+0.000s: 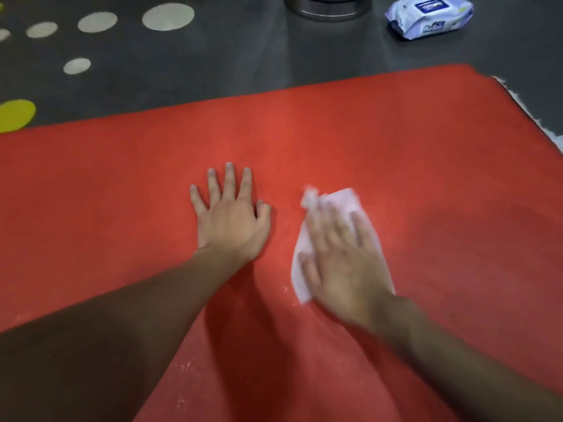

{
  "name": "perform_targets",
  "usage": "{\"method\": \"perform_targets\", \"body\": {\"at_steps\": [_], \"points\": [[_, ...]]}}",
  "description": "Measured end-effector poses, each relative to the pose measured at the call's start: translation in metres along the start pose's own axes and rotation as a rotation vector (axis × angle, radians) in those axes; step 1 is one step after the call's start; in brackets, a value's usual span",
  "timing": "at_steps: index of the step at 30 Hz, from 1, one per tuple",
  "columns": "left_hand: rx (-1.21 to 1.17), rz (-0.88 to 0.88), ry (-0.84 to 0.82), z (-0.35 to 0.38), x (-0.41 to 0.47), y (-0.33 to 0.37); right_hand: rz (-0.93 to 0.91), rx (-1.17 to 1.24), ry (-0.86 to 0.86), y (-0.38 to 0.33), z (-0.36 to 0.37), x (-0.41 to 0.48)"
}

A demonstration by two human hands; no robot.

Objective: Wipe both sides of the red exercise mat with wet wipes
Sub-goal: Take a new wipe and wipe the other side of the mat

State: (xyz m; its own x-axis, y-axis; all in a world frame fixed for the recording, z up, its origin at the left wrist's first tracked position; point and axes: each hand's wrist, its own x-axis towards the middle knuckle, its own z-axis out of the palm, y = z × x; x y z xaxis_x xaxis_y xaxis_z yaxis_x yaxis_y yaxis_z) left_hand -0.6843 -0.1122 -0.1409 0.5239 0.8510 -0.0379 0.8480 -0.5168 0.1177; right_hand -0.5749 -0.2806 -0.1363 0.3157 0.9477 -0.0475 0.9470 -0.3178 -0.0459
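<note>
The red exercise mat (396, 153) is lying flat on the dark grey floor (213, 65), filling most of the view, with its far edge running across the floor and its far right corner sitting just short of a pale strip at the right edge of the view. The person's left hand (231, 214) is resting palm down on the mat near its middle, fingers spread and released, grasping nothing. Just beside it, the right hand (344, 260) is lying flat on a white wet wipe (335, 199), fingers extended and pressing the wipe against the mat rather than clenching it; the hand is blurred. The wipe is showing beyond the fingertips and along the thumb side of the hand. Small shiny specks are showing on the mat close to the wipe's near edge. Both bare forearms are reaching in from the near edge of the mat. On the floor beyond the mat's far right corner, well apart from the hands, a pack of wet wipes (429, 16) is lying. A round metal base (327, 7) is standing on the floor to its left. Pale and yellow dots (167, 16) are marking the floor past the far left side.
</note>
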Motion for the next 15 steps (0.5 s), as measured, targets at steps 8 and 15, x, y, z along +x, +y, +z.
{"method": "perform_targets", "body": {"at_steps": [8,15], "points": [[-0.029,-0.020,0.035,-0.002,0.001,0.001,0.091,-0.012,-0.004,0.017,-0.007,0.033],[0.001,-0.022,0.037,-0.003,0.001,0.002,0.002,0.041,-0.076,0.059,-0.012,0.063]]}}
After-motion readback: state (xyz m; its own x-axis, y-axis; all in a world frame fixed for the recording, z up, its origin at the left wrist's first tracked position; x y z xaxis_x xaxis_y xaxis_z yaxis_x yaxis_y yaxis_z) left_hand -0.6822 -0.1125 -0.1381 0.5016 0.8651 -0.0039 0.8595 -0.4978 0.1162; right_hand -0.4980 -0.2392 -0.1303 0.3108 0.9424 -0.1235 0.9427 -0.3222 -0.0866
